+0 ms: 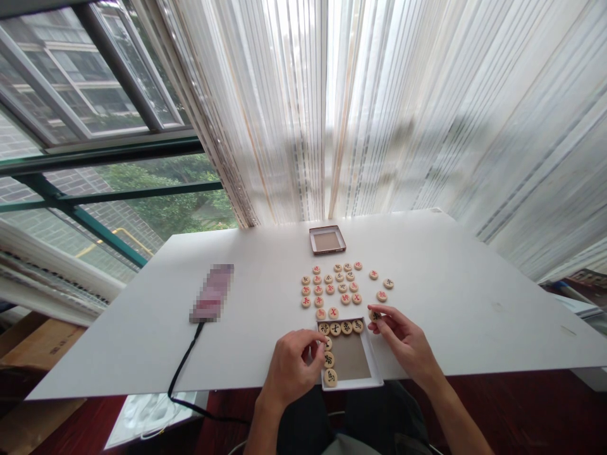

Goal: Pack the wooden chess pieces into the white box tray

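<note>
My right hand (403, 338) pinches a Chinese chess piece (374, 315) with a black character between thumb and fingertips, just above the right far corner of the open box (377, 373). Over the box's left wall, my left hand (296, 366) is curled, its fingertips on a black-lettered piece (327, 343) in the left column and partly covering it. Inside the box, black-lettered pieces (346, 327) line the far side, and others (331, 378) run down the left side. The rest of its brown bottom shows bare.
Several loose red and black pieces (330, 289) lie face up on the white table (256, 284) beyond the box. Behind them is the box lid (327, 241). A pixelated device (212, 294) with a black cable (183, 366) lies to the left.
</note>
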Available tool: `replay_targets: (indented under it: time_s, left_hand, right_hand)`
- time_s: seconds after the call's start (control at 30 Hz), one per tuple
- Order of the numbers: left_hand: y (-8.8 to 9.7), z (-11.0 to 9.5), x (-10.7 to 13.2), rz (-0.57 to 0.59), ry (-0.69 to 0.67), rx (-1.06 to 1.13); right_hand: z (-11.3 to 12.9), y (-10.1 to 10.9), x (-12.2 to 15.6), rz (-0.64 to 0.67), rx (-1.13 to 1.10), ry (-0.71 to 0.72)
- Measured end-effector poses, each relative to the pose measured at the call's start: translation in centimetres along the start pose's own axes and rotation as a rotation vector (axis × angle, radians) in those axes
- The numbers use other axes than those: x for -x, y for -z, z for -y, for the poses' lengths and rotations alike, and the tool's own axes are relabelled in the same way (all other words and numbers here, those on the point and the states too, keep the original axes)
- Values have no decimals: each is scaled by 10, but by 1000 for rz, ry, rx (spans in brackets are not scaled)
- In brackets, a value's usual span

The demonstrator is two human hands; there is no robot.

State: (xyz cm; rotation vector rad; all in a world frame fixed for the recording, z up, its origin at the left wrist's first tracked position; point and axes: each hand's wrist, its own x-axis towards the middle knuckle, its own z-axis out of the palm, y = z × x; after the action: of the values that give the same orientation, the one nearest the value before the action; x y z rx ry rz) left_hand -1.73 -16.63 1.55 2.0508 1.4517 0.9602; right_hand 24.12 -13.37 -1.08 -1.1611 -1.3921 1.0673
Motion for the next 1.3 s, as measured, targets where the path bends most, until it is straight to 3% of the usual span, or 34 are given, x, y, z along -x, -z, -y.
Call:
replay_targets:
  time_s: [0.4,0.93,1.1,1.3]
  left_hand:
    - [-1,0,0,-9,10,10]
    - [-3,13,-1,-161,159,184]
    - [0,-5,-2,-146,204,331]
    - [-9,-35,-10,-7,219,541]
  right_hand:
    - [0,-1,1,83,-58,-25]
    - [6,-3,4,53,-49,77]
    - [24,-16,15,105,33,100]
    - [40,-35,20,147,230,304]
